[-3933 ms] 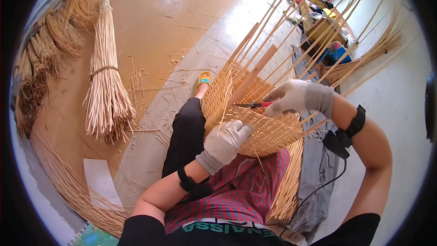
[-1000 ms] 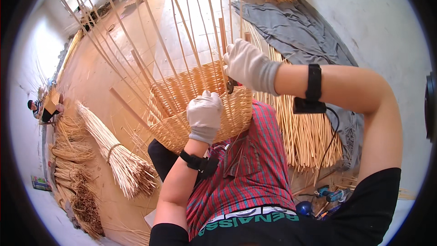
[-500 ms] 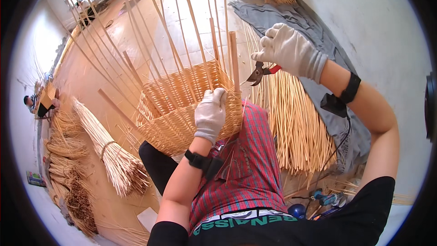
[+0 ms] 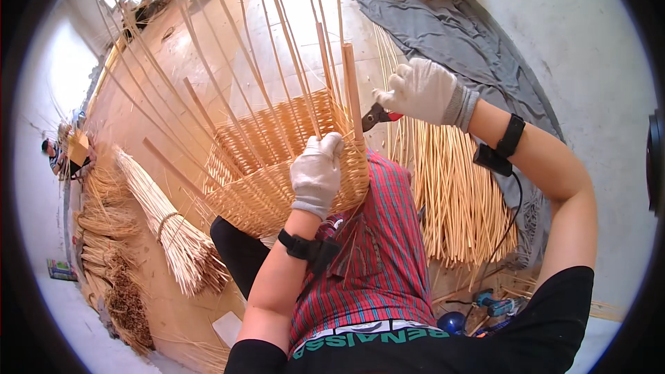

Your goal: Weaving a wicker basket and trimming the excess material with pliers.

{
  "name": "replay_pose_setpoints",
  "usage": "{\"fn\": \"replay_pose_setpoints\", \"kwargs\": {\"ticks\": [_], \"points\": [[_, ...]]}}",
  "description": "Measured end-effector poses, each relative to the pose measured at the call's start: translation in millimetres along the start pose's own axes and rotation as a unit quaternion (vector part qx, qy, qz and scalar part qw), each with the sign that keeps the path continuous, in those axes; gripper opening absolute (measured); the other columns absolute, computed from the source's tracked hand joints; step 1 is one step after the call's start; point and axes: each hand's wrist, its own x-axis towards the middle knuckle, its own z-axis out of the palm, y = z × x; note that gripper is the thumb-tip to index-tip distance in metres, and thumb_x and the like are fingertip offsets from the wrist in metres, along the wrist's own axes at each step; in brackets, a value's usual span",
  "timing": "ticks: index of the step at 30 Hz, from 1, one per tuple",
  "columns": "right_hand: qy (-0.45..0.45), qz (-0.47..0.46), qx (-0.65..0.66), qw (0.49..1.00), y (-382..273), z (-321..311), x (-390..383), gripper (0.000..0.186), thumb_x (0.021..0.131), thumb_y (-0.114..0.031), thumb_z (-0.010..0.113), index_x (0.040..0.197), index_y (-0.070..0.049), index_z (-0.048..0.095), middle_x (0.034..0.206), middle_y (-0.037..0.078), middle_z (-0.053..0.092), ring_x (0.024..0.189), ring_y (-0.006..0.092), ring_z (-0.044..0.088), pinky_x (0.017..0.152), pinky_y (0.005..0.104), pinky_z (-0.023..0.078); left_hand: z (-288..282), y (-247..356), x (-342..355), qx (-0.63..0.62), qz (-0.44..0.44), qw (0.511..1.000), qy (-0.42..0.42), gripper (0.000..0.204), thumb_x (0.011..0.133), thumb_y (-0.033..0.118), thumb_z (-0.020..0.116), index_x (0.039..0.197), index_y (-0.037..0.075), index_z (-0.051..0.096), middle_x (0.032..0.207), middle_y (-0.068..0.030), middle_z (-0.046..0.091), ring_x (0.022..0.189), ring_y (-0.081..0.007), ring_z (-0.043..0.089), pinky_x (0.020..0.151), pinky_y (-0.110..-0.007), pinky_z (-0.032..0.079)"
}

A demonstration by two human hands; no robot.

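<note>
A partly woven wicker basket point(image 4: 260, 201) rests on my lap, with long thin stakes rising from its walls and thicker wooden posts point(image 4: 352, 90) at its corners. My left hand point(image 4: 316, 174), in a white glove, is closed on the basket's near rim at the foot of a stake. To the right, my gloved right hand point(image 4: 424, 93) is wrapped round a pair of pruning shears point(image 4: 375, 118) with red handles. Their dark blades point at the right corner post, close to it; whether they touch, I cannot tell. The fingers partly hide the handles.
Long canes point(image 4: 460, 201) lie spread at the right beside a grey cloth point(image 4: 443, 31). A tied bundle of pale sticks point(image 4: 173, 228) lies left, near coiled bundles point(image 4: 107, 225) along the wall. A power drill point(image 4: 495, 303) lies at lower right. A person point(image 4: 52, 156) is at far left.
My right hand has come down and left with the pruning shears, bringing the blades to the basket's right corner post. My left hand keeps its hold on the rim.
</note>
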Motion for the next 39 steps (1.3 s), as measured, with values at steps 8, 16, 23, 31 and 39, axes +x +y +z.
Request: {"fn": "replay_pose_setpoints", "kwargs": {"ticks": [8, 16, 23, 31, 39], "points": [[0.001, 0.452, 0.430, 0.781, -20.1, 54.7, -82.2, 0.012, 0.091, -0.020, 0.069, 0.100, -0.011, 0.068, 0.084, 0.005, 0.070, 0.070, 0.0222, 0.068, 0.064, 0.0384, 0.054, -29.2, -39.8, -3.6, -0.039, 0.025, 0.995, -0.085, 0.028, 0.089, 0.019, 0.070, 0.117, 0.017, 0.069, 0.102, -0.0179, 0.068, 0.095, -0.0399, 0.068, 0.083, -0.049, 0.055], [0.144, 0.508, 0.830, 0.181, -159.9, 53.5, -52.1, 0.020, 0.093, -0.015, 0.069, 0.110, -0.007, 0.063, 0.094, 0.010, 0.071, 0.068, 0.0221, 0.069, 0.062, 0.0354, 0.056, -156.4, -56.7, -122.0, -0.262, 0.047, 0.961, -0.072, 0.051, 0.083, 0.015, 0.086, 0.127, -0.001, 0.065, 0.112, -0.0108, 0.065, 0.089, -0.0193, 0.065, 0.077, -0.033, 0.054], [0.297, 0.489, 0.718, 0.395, -201.0, 68.7, -60.6, 0.019, 0.090, -0.011, 0.070, 0.107, -0.007, 0.062, 0.089, 0.001, 0.062, 0.068, 0.0131, 0.060, 0.065, 0.0306, 0.052, -157.0, -1.3, -172.6, -0.325, 0.035, 0.945, 0.026, 0.047, 0.068, 0.039, 0.097, 0.095, 0.007, 0.075, 0.090, -0.0057, 0.062, 0.083, -0.0207, 0.055, 0.070, -0.032, 0.045], [0.402, 0.489, 0.761, 0.142, -284.7, 22.2, -39.3, 0.020, 0.102, -0.011, 0.058, 0.121, -0.008, 0.057, 0.088, 0.002, 0.064, 0.071, 0.0175, 0.062, 0.071, 0.0328, 0.053, -132.3, -81.5, -107.2, -0.378, -0.003, 0.924, 0.057, 0.025, 0.094, 0.025, 0.077, 0.105, 0.004, 0.069, 0.119, -0.0105, 0.061, 0.107, -0.0176, 0.062, 0.092, -0.033, 0.052], [0.221, 0.483, 0.799, 0.280, -335.3, 13.5, -33.0, 0.045, 0.094, -0.003, 0.073, 0.135, -0.003, 0.055, 0.107, 0.003, 0.067, 0.089, 0.0142, 0.066, 0.078, 0.0321, 0.056, -131.6, -150.3, -91.3, -0.367, -0.132, 0.920, 0.040, 0.032, 0.095, 0.028, 0.076, 0.118, 0.006, 0.071, 0.117, -0.0071, 0.065, 0.106, -0.0178, 0.065, 0.095, -0.033, 0.055]]}}
